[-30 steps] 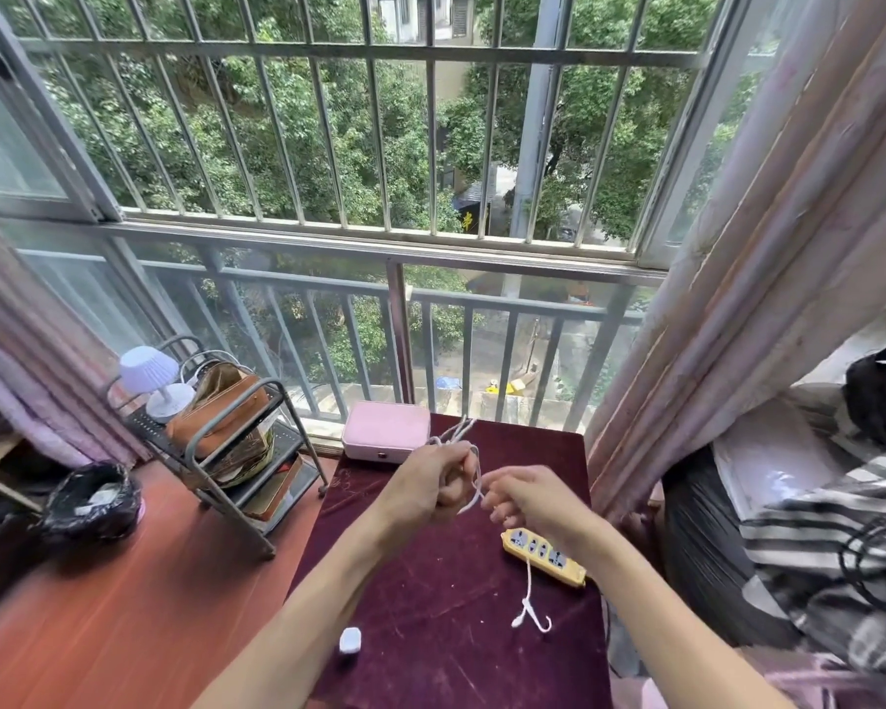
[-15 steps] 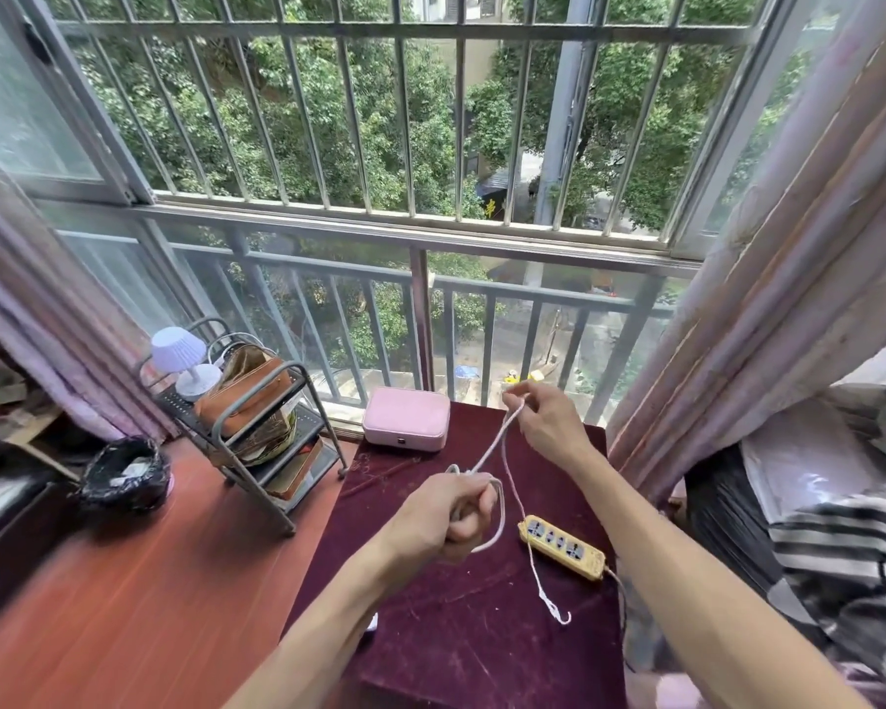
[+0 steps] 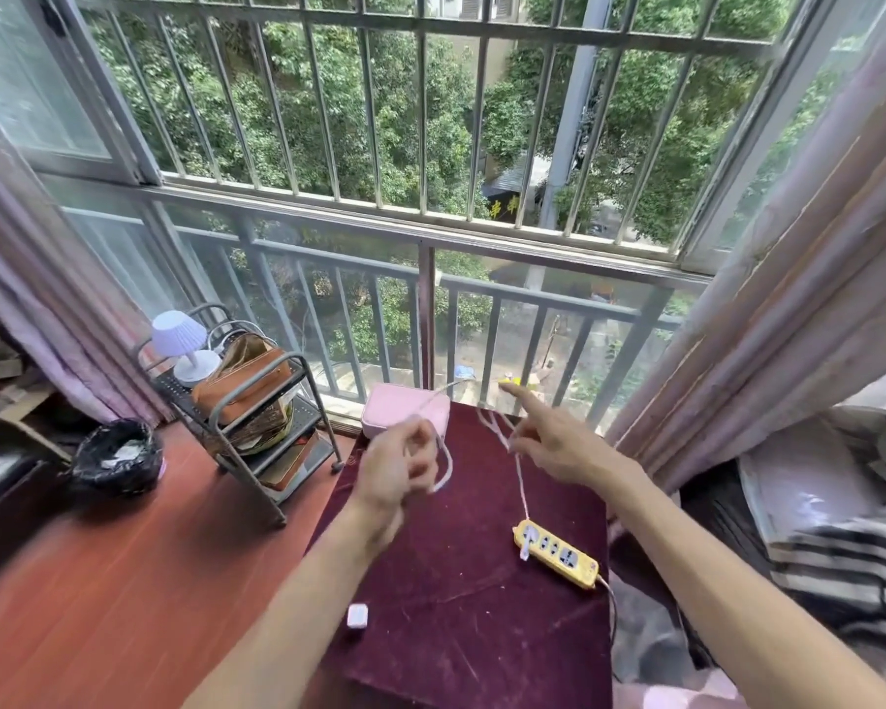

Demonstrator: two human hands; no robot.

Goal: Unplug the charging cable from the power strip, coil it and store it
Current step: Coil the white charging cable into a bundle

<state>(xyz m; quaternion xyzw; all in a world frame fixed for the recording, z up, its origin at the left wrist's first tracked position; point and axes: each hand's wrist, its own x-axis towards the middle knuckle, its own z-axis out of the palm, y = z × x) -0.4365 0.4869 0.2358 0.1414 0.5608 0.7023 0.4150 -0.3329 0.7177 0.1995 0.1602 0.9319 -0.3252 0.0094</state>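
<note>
A white charging cable (image 3: pixel 520 483) runs across the maroon-covered table (image 3: pixel 456 606). My left hand (image 3: pixel 395 473) grips a loop of it in front of the pink box (image 3: pixel 405 414). From there the cable stretches toward the window rail and bends back to my right hand (image 3: pixel 548 442), which seems to pinch it with the lower fingers while the index finger points forward. The cable's loose end lies across the near end of the yellow power strip (image 3: pixel 558 555). A small white charger block (image 3: pixel 357 616) sits alone near the table's left edge.
A metal cart (image 3: pixel 257 417) with a brown bag and a small lamp (image 3: pixel 180 340) stands left of the table. A black-lined bin (image 3: pixel 116 455) is on the red floor. Curtains and striped bedding (image 3: pixel 840 550) crowd the right side. A barred window lies ahead.
My hands were together a second ago, then the right hand drew the cable away toward the window. My left hand has shifted toward the pink box. The cable's loose end slid up onto the strip.
</note>
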